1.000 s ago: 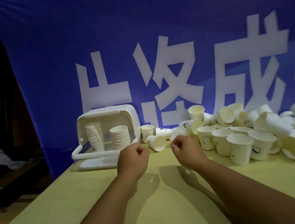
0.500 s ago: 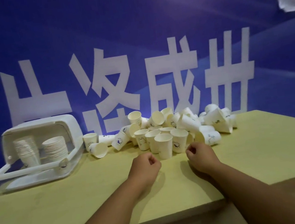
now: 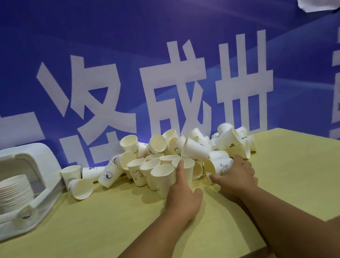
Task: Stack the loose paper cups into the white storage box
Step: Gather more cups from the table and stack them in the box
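A pile of loose white paper cups (image 3: pixel 191 147) lies at the back of the yellow table, some upright, some on their sides. My left hand (image 3: pixel 184 192) reaches into the front of the pile, its fingers wrapped around an upright cup (image 3: pixel 188 165). Beside it, my right hand (image 3: pixel 237 176) grips a cup lying on its side (image 3: pixel 221 166) with a rabbit print. The white storage box (image 3: pixel 45 164) stands at the left with its lid open. Inside it sits a stack of nested cups (image 3: pixel 13 192); a second stack shows dimly through the clear lid.
The yellow table (image 3: pixel 114 235) ends in a front edge near my right forearm and a far right edge. A blue banner with large white characters (image 3: pixel 176 88) hangs right behind the pile. Two single cups (image 3: pixel 72 175) stand and lie between the box and the pile.
Both hands went forward from closed fists on the bare table into the cup pile and closed on cups. The view swung right, so the box now sits at the left edge.
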Motion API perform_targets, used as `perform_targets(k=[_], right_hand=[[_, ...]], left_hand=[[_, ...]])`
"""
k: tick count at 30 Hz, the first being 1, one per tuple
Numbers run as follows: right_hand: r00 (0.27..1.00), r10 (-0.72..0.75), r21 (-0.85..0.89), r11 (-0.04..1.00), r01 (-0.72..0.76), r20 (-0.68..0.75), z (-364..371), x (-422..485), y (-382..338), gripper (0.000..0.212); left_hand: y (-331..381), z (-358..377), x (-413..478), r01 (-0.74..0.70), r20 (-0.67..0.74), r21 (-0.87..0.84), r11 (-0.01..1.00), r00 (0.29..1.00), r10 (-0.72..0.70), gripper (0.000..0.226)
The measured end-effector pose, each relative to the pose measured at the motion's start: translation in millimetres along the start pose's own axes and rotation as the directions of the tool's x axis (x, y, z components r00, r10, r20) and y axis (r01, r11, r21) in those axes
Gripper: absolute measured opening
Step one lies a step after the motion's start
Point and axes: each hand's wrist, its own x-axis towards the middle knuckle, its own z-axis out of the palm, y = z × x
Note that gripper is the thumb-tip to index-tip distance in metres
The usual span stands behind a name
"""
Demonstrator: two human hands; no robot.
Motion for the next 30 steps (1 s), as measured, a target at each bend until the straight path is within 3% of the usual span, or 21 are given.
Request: perform_targets(k=[3, 6, 10, 16, 21, 26, 30], right_hand=[[0.998, -0.014, 0.024, 1.000, 0.015, -0.065, 7, 3, 0, 0.088], [0.995, -0.018, 0.089, 0.996, 0.027, -0.098, 8, 2, 2, 0.078], [0.989, 0.046, 0.196, 0.980, -0.018, -0.139, -1, -4, -1, 0.081], [0.983, 0.163, 0.321, 0.939, -0.126, -0.090, -18, -15, -4, 0.068], [0.988, 0.140, 0.501, 0.861, -0.091, -0.062, -30, -39, -18, 0.049], [0.975, 0.146, 0.713, 0.665, -0.223, 0.169, -35, -68, -55, 0.043], [0.956, 0.084, 0.746, 0.608, -0.272, 0.280, -26, -92, -85, 0.040]], left_hand=[[-2, 3, 14, -0.006, -0.011, 0.019, 1.000, 1.000, 0.006, 0.079], [-2, 4, 17, -0.054, -0.074, 0.032, 0.998, 0.996, 0.056, 0.042], [-1, 0, 11, -0.056, -0.099, 0.035, 0.998, 0.993, 0.059, 0.012], [-5, -19, -8, -0.129, -0.090, 0.005, 0.992, 0.988, 0.129, 0.026], [-11, -50, -30, -0.197, -0.123, 0.051, 0.979, 0.972, 0.202, 0.021], [-27, -87, -47, -0.190, -0.224, 0.016, 0.982, 0.956, 0.189, 0.028], [-46, -121, -60, -0.104, -0.291, -0.035, 0.994, 0.953, 0.090, 0.028]])
